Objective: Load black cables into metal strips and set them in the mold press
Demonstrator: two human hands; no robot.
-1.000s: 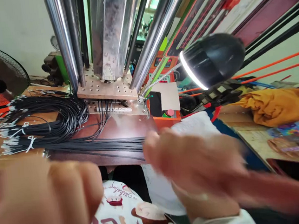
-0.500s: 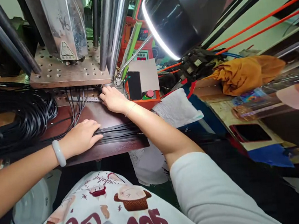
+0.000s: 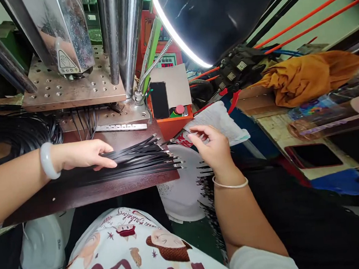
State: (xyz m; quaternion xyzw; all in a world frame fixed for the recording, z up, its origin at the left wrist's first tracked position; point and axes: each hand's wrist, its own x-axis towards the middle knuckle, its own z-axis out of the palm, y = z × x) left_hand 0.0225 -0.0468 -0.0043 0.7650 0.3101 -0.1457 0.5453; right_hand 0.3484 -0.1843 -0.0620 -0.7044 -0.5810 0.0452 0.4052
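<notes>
My left hand (image 3: 89, 155) is closed around a bundle of flat black cables (image 3: 137, 155) above the brown work board. Their metal-tipped ends fan out to the right, some raised and some lying lower. My right hand (image 3: 212, 146) is just beyond those ends, thumb and forefinger brought together in a pinch. Whatever is between these fingertips is too small to make out. Behind the bundle, a slotted metal strip (image 3: 121, 127) lies at the front of the press base, below the press's drilled plate (image 3: 74, 91).
A coil of black cable (image 3: 17, 131) sits at left. An orange control box (image 3: 178, 124) carries a phone (image 3: 159, 100) and a red button. The black lamp (image 3: 219, 16) hangs above. A grey cloth (image 3: 225, 121) lies beside my right hand; a white tub (image 3: 184, 189) stands below the board.
My right hand has left the press front and swung right, past the cable ends. My left hand now grips the cables, whose ends have spread and lifted. The slotted strip is more exposed.
</notes>
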